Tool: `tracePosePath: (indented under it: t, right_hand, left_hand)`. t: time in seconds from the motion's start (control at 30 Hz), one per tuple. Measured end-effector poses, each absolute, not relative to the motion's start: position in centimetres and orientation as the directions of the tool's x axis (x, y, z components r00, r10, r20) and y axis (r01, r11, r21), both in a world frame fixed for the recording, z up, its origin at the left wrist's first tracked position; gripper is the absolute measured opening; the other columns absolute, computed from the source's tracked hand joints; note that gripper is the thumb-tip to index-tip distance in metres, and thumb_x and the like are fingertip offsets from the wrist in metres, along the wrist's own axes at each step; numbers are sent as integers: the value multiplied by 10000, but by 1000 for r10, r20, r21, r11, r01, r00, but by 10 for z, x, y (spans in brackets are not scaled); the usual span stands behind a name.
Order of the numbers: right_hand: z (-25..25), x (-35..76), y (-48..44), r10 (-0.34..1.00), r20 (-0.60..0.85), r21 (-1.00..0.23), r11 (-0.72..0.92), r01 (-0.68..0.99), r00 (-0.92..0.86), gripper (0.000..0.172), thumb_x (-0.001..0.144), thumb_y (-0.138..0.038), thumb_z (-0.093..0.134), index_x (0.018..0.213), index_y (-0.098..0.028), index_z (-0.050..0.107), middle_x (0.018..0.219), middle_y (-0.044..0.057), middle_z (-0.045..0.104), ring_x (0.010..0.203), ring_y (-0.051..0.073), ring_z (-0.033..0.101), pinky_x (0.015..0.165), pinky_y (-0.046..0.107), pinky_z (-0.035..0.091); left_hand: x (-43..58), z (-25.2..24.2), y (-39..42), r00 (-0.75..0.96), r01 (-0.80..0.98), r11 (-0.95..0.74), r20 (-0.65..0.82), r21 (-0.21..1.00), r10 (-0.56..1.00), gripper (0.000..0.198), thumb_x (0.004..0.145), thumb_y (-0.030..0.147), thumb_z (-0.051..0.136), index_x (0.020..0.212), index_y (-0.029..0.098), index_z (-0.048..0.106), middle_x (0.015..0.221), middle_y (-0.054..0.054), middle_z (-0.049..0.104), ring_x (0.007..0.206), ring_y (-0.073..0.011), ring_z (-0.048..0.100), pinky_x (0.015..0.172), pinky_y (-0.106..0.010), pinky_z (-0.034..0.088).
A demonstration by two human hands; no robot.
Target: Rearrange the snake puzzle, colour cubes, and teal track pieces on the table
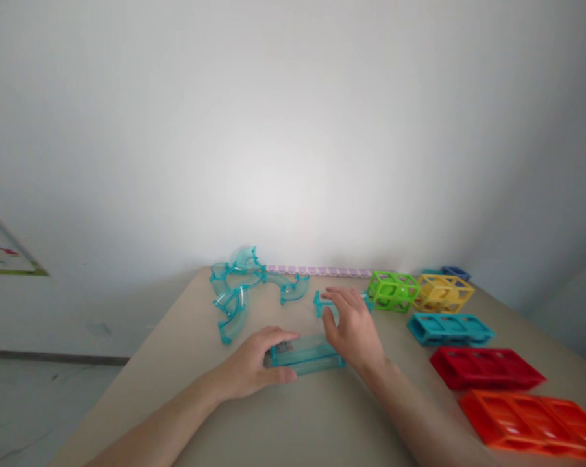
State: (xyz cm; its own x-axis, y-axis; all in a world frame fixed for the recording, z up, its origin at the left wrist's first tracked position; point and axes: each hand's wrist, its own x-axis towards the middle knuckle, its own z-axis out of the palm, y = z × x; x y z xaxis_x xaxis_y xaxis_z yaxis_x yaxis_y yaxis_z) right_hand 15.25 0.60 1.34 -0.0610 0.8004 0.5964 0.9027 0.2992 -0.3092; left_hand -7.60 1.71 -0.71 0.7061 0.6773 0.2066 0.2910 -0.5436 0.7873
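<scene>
A clear teal straight track piece (312, 355) lies on the table in front of me. My left hand (254, 364) grips its left end, thumb on the near side and fingers on the far side. Over the right end of that piece is my right hand (352, 324), its fingers apart and slightly bent, reaching forward. Beneath and behind those fingers lies a second teal track piece (318, 303), partly hidden by the hand. Whether the right fingertips touch it I cannot tell.
Several curved teal track pieces (234, 305) lie at the back left, near the wall. On the right stand a green cube frame (394, 291), a yellow one (446, 293), and teal (449, 329), red (487, 368) and orange (531, 421) block frames. A purple patterned strip (317, 270) runs along the wall.
</scene>
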Motion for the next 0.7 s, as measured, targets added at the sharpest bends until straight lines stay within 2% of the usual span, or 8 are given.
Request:
tracePosePath:
  t: [0.1, 0.2, 0.27, 0.4, 0.5, 0.57, 0.63, 0.7]
  right_hand:
    - [18, 123, -20, 812, 543, -337, 442, 831, -212, 270, 878, -155, 437, 1104, -166, 585, 1114, 98, 624, 1064, 204, 546, 952, 322, 409]
    - [17, 100, -37, 857, 406, -330, 461, 824, -317, 257, 896, -229, 467, 1126, -183, 571, 1073, 89, 620, 996, 216, 560, 890, 331, 412]
    - [16, 94, -40, 881, 348, -298, 427, 854, -320, 261, 918, -304, 456, 1111, -181, 581, 1013, 89, 628, 956, 228, 568, 863, 348, 401]
    - [14, 102, -32, 924, 295, -201, 310, 929, -244, 302, 924, -384, 434, 915, -162, 638, 883, 100, 646, 891, 247, 579, 827, 365, 380]
    - [14, 114, -23, 948, 299, -137, 152, 979, -105, 231, 876, -291, 480, 813, -146, 649, 823, 116, 654, 855, 259, 586, 861, 400, 358]
    - [15, 121, -18, 948, 316, -119, 62, 991, -22, 187, 838, -188, 478, 830, -129, 655, 837, 135, 651, 875, 273, 583, 913, 444, 323]
    - [18, 124, -18, 932, 361, -137, 91, 986, -36, 224, 826, -126, 453, 927, -125, 653, 922, 141, 640, 939, 272, 563, 959, 454, 291]
    - [20, 121, -22, 900, 408, -177, 244, 954, -154, 264, 868, -158, 436, 1051, -156, 626, 1034, 121, 612, 1000, 250, 533, 974, 413, 299]
  left_hand:
    - [-76, -15, 20, 675, 203, -475, 229, 856, 702, 817, 644, 666, 680, 1294, 192, 535, 1107, -101, 611, 1011, -268, 560, 908, -380, 434]
    - [-76, -24, 24, 619, 82, -379, 251, 922, 744, 924, 609, 721, 650, 1331, 174, 468, 1104, -111, 603, 1019, -273, 553, 901, -381, 441]
    - [-76, -28, 27, 571, 45, -354, 266, 934, 777, 875, 677, 723, 586, 1342, 174, 434, 1077, -110, 593, 997, -254, 552, 885, -375, 446]
    - [-77, -28, 28, 531, 63, -334, 251, 941, 809, 753, 779, 695, 494, 1315, 170, 434, 1031, -101, 569, 960, -225, 547, 850, -355, 453]
    - [-77, -27, 28, 543, 78, -319, 228, 944, 808, 742, 786, 692, 491, 1305, 165, 445, 1016, -95, 559, 930, -215, 543, 808, -336, 459]
    - [-76, -26, 28, 551, 83, -322, 226, 943, 804, 740, 789, 694, 485, 1299, 159, 456, 1019, -96, 558, 916, -210, 538, 796, -330, 457]
    - [-76, -25, 28, 555, 91, -327, 224, 941, 801, 734, 792, 692, 483, 1291, 155, 468, 1022, -99, 564, 907, -206, 537, 797, -329, 455]
    - [-76, -25, 28, 551, 89, -327, 227, 941, 803, 721, 795, 687, 485, 1280, 154, 479, 1019, -100, 573, 910, -209, 541, 805, -332, 457]
